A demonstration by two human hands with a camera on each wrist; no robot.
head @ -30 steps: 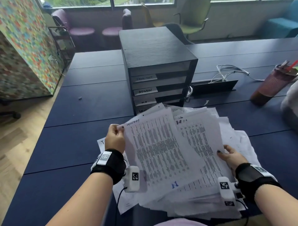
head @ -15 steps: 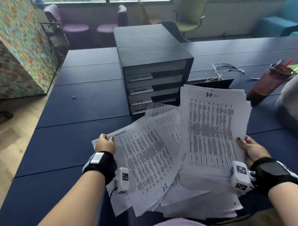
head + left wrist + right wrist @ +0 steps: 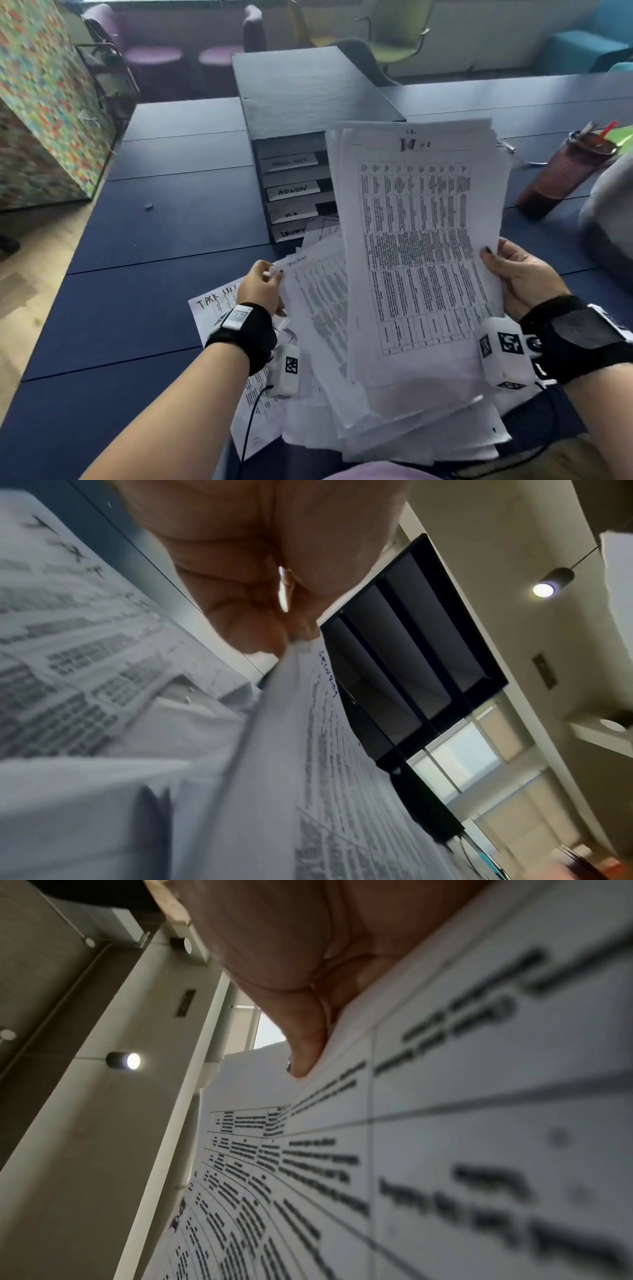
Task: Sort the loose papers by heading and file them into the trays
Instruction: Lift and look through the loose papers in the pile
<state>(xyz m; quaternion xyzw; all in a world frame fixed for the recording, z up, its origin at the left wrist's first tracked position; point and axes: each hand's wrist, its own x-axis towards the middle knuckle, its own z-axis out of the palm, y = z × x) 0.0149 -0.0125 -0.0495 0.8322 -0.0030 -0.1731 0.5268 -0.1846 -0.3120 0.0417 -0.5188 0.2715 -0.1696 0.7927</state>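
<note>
Loose white printed papers (image 3: 419, 260): thin, floppy, slippery stack; best held at side edges. Right hand (image 3: 524, 277) gripped raised stack edge; left hand (image 3: 262, 291) pinched single sheet (image 3: 318, 308) corner.

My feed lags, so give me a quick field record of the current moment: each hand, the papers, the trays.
left hand: pinches the top corner of a printed sheet, handwritten heading too blurred to read
right hand: holds a raised stack of papers by its right edge, thumb on the front
loose papers: fanned pile at the near table edge; one sheet headed TASK LIST lies under the left wrist
tray unit: black, stacked trays; one label reads ADMIN, the others are unclear
filing: no sheet is going into a tray yet
</note>
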